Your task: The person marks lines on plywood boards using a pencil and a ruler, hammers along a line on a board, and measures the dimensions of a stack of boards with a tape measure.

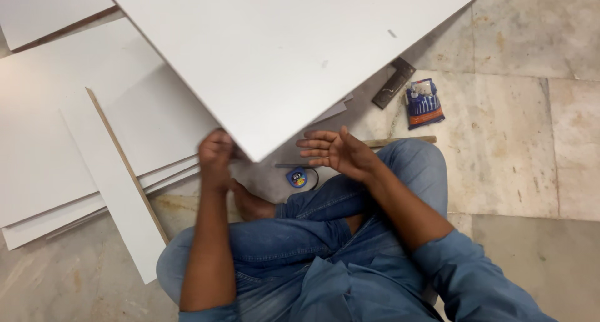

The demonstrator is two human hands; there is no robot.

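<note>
Two hands work at one large white board (294, 53), which is tilted up over the lap of a person sitting cross-legged on the stone floor (519, 166). The left hand (215, 156) is closed on the board's edge beside its lowest corner, fingers curled under it. The right hand (334, 150) is open, palm up, fingers spread, just beside that corner and not touching it as far as I can see. One small blue packet (424, 103) lies on the floor to the right, with what look like thin tools inside, too small to count. One dark flat bar (394, 83) lies just beside it, partly under the board. One blue tape measure (297, 178) sits between the knees and the board's corner. Several more white boards (56, 147) lie stacked on the left, with one narrow white strip (119, 191) across them.
</note>
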